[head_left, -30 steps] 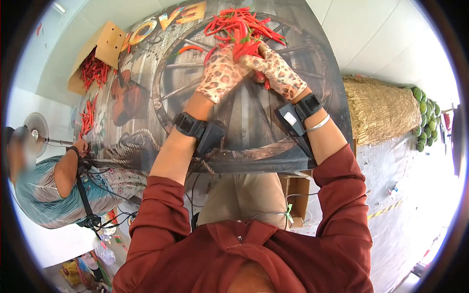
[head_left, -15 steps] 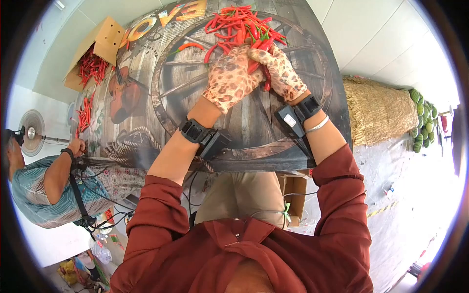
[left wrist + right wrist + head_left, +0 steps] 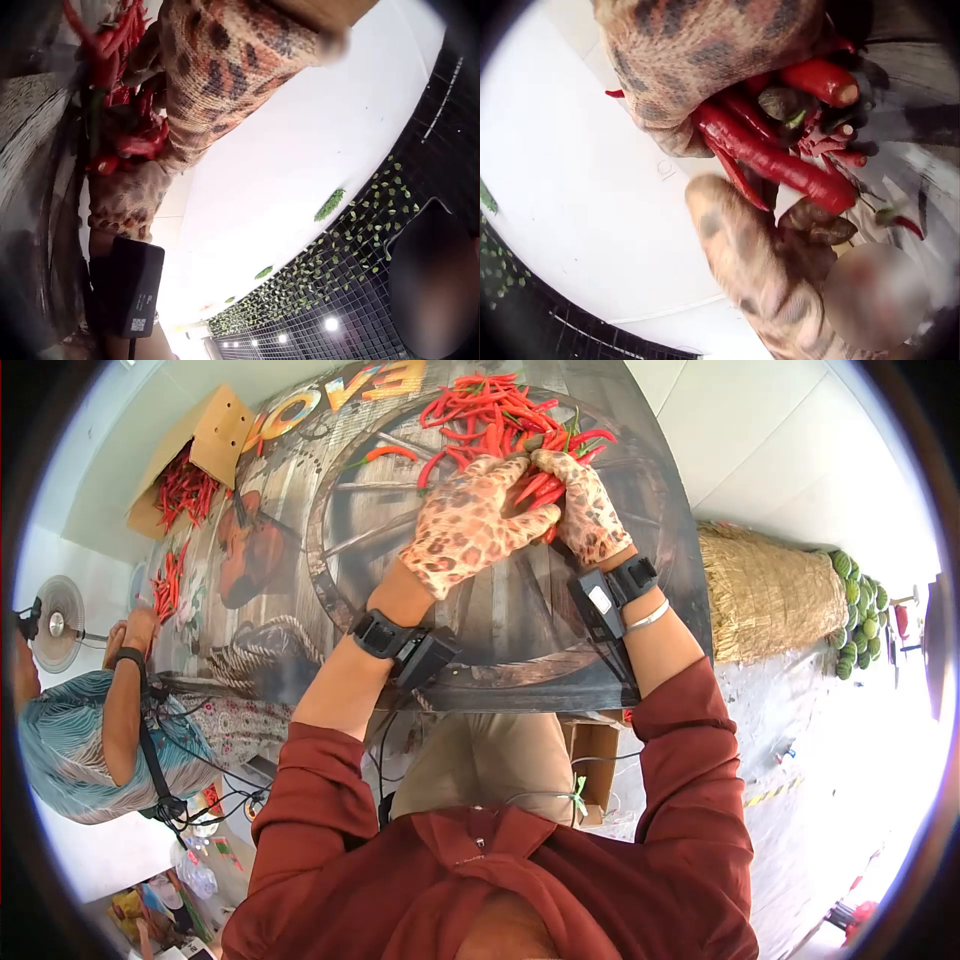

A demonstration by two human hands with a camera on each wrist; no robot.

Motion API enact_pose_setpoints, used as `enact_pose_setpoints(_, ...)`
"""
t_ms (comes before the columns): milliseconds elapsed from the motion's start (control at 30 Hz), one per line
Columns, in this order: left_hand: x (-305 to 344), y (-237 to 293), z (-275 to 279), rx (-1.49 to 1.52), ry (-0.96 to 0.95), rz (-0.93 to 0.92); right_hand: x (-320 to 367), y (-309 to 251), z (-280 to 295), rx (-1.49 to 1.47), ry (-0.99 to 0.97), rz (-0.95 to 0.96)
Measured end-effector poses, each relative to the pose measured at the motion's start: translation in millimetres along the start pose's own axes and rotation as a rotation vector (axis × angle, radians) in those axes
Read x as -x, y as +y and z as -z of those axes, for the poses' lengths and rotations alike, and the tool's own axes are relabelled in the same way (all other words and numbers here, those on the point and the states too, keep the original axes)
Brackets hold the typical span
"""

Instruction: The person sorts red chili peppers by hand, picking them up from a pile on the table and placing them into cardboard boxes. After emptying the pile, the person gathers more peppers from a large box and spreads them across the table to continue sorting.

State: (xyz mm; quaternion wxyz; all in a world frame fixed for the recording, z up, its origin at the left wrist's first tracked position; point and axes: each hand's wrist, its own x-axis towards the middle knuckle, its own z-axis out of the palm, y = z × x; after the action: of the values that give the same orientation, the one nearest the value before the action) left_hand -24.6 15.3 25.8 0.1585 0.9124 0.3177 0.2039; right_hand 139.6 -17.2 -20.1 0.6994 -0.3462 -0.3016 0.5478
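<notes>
Both hands wear leopard-print gloves, and the fingertips look dark and stained. My right hand (image 3: pixel 592 510) grips a bunch of red chili peppers (image 3: pixel 543 488); in the right wrist view a long chili (image 3: pixel 780 166) juts from under its palm, with several cut or stem ends beside it. My left hand (image 3: pixel 462 525) is just left of the bunch, thumb stretched toward it and fingers spread apart. From the right wrist view, the left fingertips (image 3: pixel 821 225) come right up to the long chili's end. Directly beyond the hands lies a pile of red chilies (image 3: pixel 485 410) on the printed table (image 3: pixel 500 620).
One orange-red chili (image 3: pixel 385 453) lies apart, left of the pile. A cardboard box (image 3: pixel 215 435) on its side spills chilies at the table's far left, near a smaller heap (image 3: pixel 168 585). Another person (image 3: pixel 85 740) sits at the left edge. Straw matting (image 3: pixel 770 590) and watermelons (image 3: pixel 858 610) are at right.
My hands were close together around the chilies; the left hand has drawn back leftward and its thumb has spread. The right hand keeps the bunch, now tilted to the right.
</notes>
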Motion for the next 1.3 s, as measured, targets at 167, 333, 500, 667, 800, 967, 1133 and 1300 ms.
enact_pose_setpoints(167, 26.4, -19.0, 1.0, -0.016, 0.300, -0.133, -4.1, -7.1, 6.1, -0.091, 0.054, -0.007)
enact_pose_setpoints(333, 89.3, -24.6, 6.7, -0.010, 0.340, -0.205, 4.3, -17.5, -9.1, -0.240, 0.059, -0.077)
enact_pose_setpoints(500, 117.2, -17.6, -2.8, 0.356, 0.297, 0.218, 4.5, -13.4, 0.1, -0.187, 0.119, -0.104)
enact_pose_setpoints(667, 119.0, -22.6, -2.7, 0.225, 0.186, 0.180, 25.5, -26.0, 0.1, -0.268, 0.239, -0.049)
enact_pose_setpoints(800, 120.0, -20.3, 1.0, 0.247, 0.110, 0.181, 87.9, -43.8, 7.5, -0.215, 0.292, 0.041)
enact_pose_setpoints(967, 144.2, -6.1, -8.2, 0.249, 0.113, 0.177, 211.5, -62.3, 48.5, -0.190, 0.448, 0.156)
enact_pose_setpoints(1133, 148.9, 10.9, -2.7, 0.232, 0.066, 0.216, 320.7, -71.5, 91.5, -0.231, 0.519, 0.378)
enact_pose_setpoints(1300, 153.3, -13.0, -20.9, -0.012, 0.196, -0.040, 357.1, -26.5, 148.1, 0.035, 0.947, 0.213)
